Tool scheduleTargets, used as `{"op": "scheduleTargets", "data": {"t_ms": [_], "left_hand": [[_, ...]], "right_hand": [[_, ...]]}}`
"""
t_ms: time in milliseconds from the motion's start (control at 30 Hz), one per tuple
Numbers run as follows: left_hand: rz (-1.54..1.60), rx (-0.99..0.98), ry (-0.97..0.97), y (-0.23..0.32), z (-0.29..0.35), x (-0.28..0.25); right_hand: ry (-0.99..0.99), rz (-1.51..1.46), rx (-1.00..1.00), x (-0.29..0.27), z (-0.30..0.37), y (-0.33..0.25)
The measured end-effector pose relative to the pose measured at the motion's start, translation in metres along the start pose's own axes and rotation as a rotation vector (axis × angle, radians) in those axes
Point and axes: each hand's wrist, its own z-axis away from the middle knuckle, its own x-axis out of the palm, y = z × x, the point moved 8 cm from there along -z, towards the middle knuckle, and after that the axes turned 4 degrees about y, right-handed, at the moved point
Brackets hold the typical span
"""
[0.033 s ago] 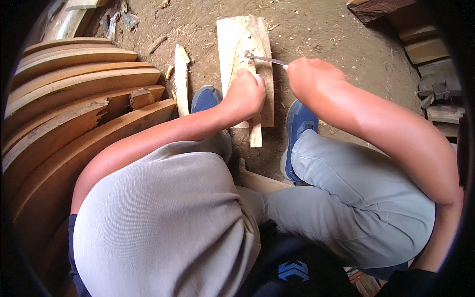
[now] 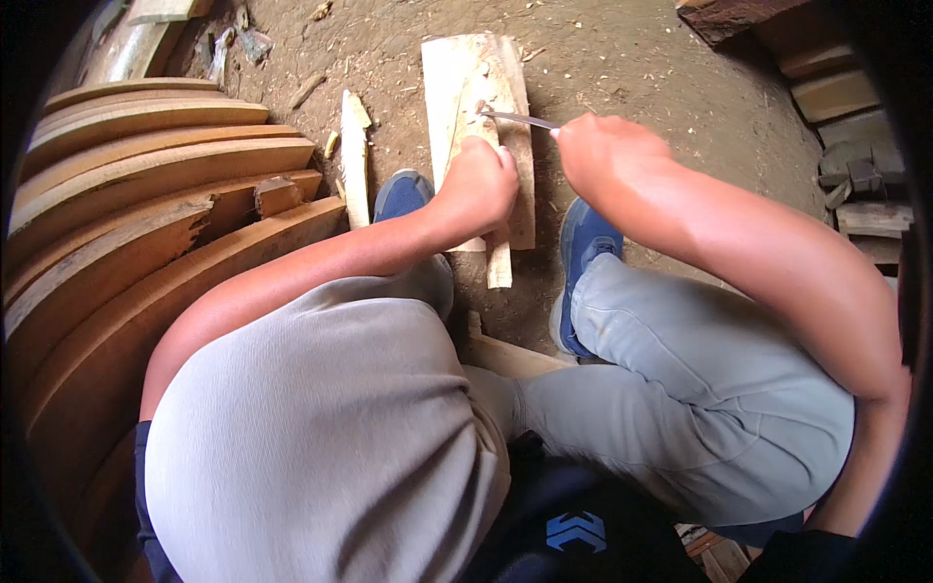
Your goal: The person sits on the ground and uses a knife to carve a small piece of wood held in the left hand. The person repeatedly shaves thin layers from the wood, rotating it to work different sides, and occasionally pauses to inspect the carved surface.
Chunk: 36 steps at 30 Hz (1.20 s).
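My left hand (image 2: 478,185) is closed around a narrow strip of pale wood (image 2: 499,264), whose lower end sticks out below the fist toward me. The strip's upper part lies over a broad, pale wooden board (image 2: 447,83) on the ground between my feet. To the right of it, my right hand (image 2: 610,154) is closed on a knife, its handle hidden in the fist. The thin knife blade (image 2: 525,120) points left, and its tip meets the strip just beyond my left hand, at a small brownish, roughened spot.
Long curved planks (image 2: 175,160) stand in rows at the left. A split pale offcut (image 2: 355,160) lies beside my left shoe (image 2: 403,194). Stacked timber (image 2: 841,102) lines the right side. Chips dot the dirt floor (image 2: 622,68), and another wood piece (image 2: 515,356) lies between my legs.
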Motion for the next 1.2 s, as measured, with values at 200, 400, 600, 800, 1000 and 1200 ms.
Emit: {"op": "scheduleTargets", "data": {"t_ms": [200, 400, 600, 800, 1000, 1200], "left_hand": [[-0.116, 0.114, -0.015, 0.010, 0.000, -0.007], [-0.049, 0.138, -0.077, 0.020, 0.003, -0.019], [-0.005, -0.125, -0.295, 0.011, 0.013, -0.031], [-0.267, -0.047, -0.328, -0.007, -0.013, -0.048], [-0.503, -0.004, -0.537, 0.034, -0.003, -0.086], [-0.518, 0.007, -0.564, 0.025, 0.003, -0.068]], "right_hand": [[0.051, 0.072, -0.049, 0.003, 0.002, -0.006], [0.319, 0.289, -0.081, -0.004, -0.007, -0.017], [0.396, 0.352, -0.098, -0.042, 0.003, -0.010], [0.375, -0.107, -0.151, -0.072, 0.002, 0.048], [0.134, -0.269, -0.135, -0.024, -0.038, 0.057], [0.261, -0.583, -0.373, 0.007, -0.020, 0.071]]}}
